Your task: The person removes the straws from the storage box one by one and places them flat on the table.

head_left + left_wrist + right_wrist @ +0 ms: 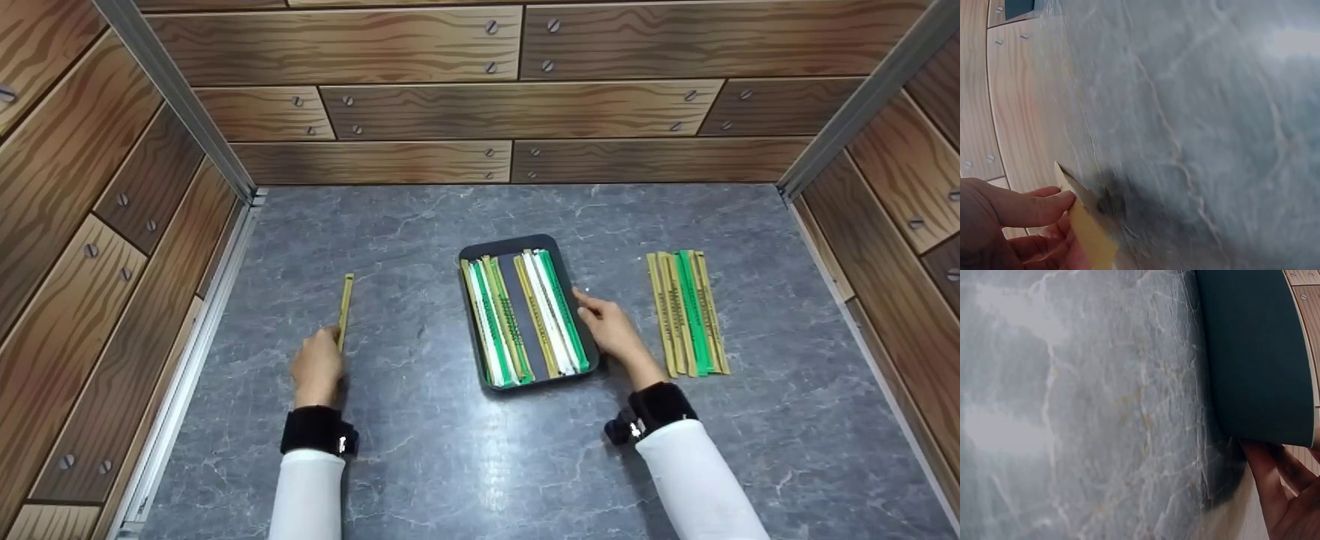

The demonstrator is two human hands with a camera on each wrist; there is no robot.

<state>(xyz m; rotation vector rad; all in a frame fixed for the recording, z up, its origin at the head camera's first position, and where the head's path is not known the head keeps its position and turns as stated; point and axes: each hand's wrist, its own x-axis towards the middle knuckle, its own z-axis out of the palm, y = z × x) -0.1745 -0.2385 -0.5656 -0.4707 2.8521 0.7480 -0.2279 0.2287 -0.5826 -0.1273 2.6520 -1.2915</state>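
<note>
Sleeves [306,495]: white, nearest, with black wristbands [311,429] at the cuffs.
Left hand [318,364]: toward the tabletop's [420,450] left edge, thumb and fingers pinching one yellow packet.
Yellow packet [346,304]: long and thin, pointing from the left hand toward the tabletop's far edge; whether it touches the surface, I cannot tell.
Right hand [613,330]: well apart from the left, fingers gripping the tray's right side, close to its near right corner.
Tray [525,315]: dark, about midway between the tabletop's left and right edges, its far end turned slightly left.
Tray packets [499,322]: yellow, white and green, in two groups with a bare strip between.
Loose row [688,313]: yellow packets with green among them, side by side, between tray and tabletop's right edge.
Walls [480,109]: wood-patterned, rising beyond the far edge.
</note>
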